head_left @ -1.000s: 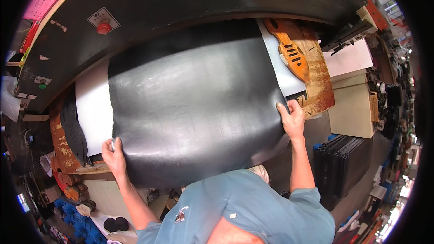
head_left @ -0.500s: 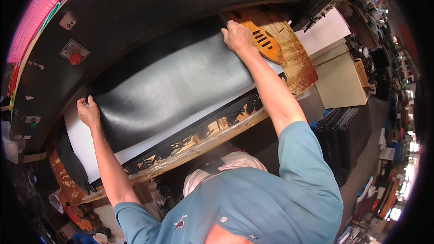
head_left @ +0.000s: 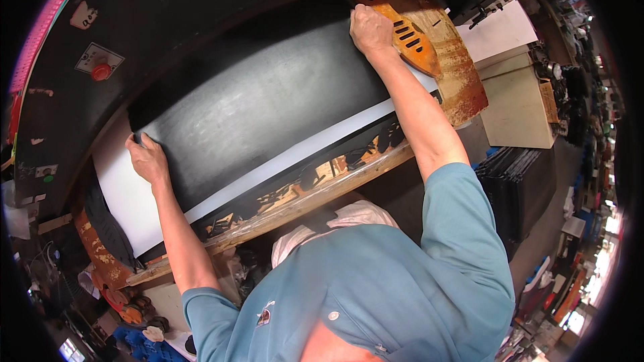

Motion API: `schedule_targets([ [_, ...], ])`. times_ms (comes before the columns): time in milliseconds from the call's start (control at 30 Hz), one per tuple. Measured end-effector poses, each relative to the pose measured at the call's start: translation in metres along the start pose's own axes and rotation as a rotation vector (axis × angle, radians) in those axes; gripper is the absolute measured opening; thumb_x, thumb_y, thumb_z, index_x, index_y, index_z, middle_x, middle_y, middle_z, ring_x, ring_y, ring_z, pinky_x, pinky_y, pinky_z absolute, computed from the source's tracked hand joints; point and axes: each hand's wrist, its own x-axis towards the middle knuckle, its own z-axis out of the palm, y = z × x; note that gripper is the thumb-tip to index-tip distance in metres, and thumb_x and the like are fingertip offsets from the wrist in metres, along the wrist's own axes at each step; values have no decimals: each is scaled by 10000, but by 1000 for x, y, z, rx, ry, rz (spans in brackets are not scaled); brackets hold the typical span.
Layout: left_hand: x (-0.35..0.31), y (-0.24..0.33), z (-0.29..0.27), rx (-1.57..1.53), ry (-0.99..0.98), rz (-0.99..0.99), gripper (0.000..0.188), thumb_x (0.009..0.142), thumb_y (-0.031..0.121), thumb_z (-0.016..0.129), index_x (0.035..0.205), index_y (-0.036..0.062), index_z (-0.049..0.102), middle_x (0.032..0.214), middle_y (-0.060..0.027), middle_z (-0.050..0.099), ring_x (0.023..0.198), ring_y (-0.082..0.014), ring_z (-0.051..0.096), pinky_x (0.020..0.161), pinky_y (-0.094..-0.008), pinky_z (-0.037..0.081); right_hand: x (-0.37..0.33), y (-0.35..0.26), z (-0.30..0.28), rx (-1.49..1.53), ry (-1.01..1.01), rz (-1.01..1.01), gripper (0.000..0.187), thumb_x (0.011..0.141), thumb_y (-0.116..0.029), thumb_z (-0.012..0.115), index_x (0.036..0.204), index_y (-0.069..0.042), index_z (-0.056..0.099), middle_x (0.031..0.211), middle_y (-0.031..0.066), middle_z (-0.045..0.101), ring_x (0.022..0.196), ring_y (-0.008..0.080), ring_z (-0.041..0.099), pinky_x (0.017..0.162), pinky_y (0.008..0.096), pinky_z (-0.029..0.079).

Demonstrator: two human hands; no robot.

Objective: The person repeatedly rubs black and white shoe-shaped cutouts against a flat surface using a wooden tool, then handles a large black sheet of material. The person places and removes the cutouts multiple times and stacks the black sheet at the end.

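A wide, smooth black sheet (head_left: 261, 107) lies over a white board (head_left: 124, 181), which shows along the left side and as a strip in front. My left hand (head_left: 149, 159) has the sheet's left edge between thumb and fingers. At the far right corner, my right hand (head_left: 372, 30) is closed on the sheet's edge, its fingertips mostly hidden. Beside that hand rests a flat orange piece (head_left: 421, 57) with a pointed end and several dark slots.
Overhead, a dark machine body (head_left: 201, 0) with a red button (head_left: 100, 71) spans the far side. Black scraps (head_left: 285, 194) lie along the wooden front edge (head_left: 308, 204). To the right are a worn brown board (head_left: 463, 87), a beige box (head_left: 516, 104) and stacked black sheets (head_left: 513, 188).
Both hands have shifted the black sheet away and to the right over the white board, baring more white at left and front. The sheet's near left part looks flatter. My view has shifted too.
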Motion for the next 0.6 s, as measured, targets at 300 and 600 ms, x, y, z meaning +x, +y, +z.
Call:
schedule_targets([
  [300, -3, 4, 0, -9, 73, 41, 435, 1075, 287, 622, 1369, -34, 619, 1305, -278, 717, 1189, -450, 691, 1034, -474, 535, -2, 8, -19, 138, -59, -43, 206, 1014, -204, 676, 892, -42, 641, 885, 179, 742, 810, 401, 744, 697, 492, 606],
  [600, -13, -1, 9, 75, 131, 68, 459, 1064, 279, 626, 1379, -55, 625, 1315, -277, 704, 1213, -449, 671, 1060, -480, 518, 2, 20, -31, 226, -236, -92, 222, 1005, -220, 696, 1012, 1, 689, 968, 209, 747, 872, 427, 736, 778, 512, 599],
])
